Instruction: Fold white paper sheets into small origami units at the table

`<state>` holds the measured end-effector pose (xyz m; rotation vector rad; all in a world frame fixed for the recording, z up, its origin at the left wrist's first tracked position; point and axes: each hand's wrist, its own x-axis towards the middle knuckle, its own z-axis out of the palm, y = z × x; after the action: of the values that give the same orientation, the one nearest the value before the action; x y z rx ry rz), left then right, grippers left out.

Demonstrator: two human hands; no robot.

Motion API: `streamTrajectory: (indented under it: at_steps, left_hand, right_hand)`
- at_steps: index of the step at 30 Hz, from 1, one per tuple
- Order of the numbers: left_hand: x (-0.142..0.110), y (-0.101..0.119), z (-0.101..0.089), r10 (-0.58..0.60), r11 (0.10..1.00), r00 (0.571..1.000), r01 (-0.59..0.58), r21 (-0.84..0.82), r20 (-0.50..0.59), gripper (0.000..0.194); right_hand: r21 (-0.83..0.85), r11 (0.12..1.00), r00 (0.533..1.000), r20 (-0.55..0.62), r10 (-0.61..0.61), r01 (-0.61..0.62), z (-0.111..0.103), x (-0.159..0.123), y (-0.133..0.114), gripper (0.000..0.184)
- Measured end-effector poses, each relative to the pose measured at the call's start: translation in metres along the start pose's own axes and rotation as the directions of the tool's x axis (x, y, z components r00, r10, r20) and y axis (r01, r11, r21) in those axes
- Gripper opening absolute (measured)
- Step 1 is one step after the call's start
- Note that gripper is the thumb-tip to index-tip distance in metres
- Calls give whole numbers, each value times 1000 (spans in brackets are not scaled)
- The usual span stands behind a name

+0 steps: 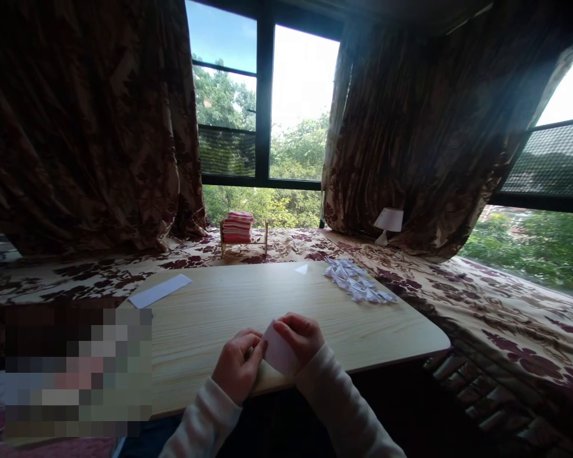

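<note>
Between my two hands is a small sheet of white paper (279, 353), held just above the table's near edge. My left hand (239, 364) pinches its left side, thumb against the paper. At the top right of the sheet, my right hand (302, 336) grips it with bent fingers. Whether the paper has a fold in it I cannot tell. Several folded white paper pieces (358, 280) lie in a cluster at the table's back right. A single small white paper piece (302, 270) rests to their left.
The pale wooden table (210, 343) carries a white paper strip (160, 291) at its back left. Behind it, a small rack (243, 240) holds folded pink-striped cloths (237, 226). A white lamp (388, 220) stands by the curtain. A blurred-out patch covers the lower left.
</note>
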<state>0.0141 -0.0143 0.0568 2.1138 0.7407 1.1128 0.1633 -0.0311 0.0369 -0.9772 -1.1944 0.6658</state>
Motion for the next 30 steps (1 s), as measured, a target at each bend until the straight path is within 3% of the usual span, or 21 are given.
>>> streamTrajectory:
  at_steps: [12, 30]
  left_hand:
    - [-2, 0, -1, 14, 1000, 1000, -14, 19, -28, 27]
    - [-4, -14, 5, 118, 988, 979, -100, 115, -165, 21]
  right_hand:
    - [-21, 1000, 1000, -6, -10, 10, -3, 0, 8, 17]
    - [-60, 998, 999, -23, -28, 27, -1, 3, 7, 15]
